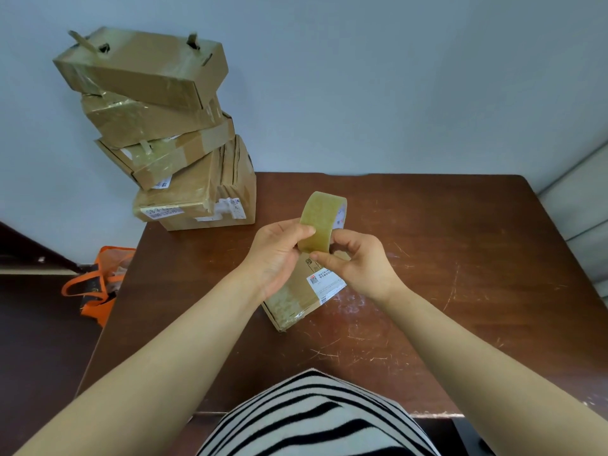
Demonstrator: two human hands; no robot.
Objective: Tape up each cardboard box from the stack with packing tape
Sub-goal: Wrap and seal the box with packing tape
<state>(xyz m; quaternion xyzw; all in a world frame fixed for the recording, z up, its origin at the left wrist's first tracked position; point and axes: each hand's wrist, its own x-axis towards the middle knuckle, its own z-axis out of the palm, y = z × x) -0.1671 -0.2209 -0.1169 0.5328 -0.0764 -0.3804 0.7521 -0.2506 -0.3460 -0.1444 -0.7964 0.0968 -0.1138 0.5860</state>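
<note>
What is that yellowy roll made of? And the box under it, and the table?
The tape roll looks like glossy yellowish plastic film, wound in layers. The box below looks like matte brown cardboard with shiny tape patches. The table seems dark wood or veneer, scratched pale.

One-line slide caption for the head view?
Left hand and right hand hold a tape roll over a box on the table, stack of boxes behind.
</note>
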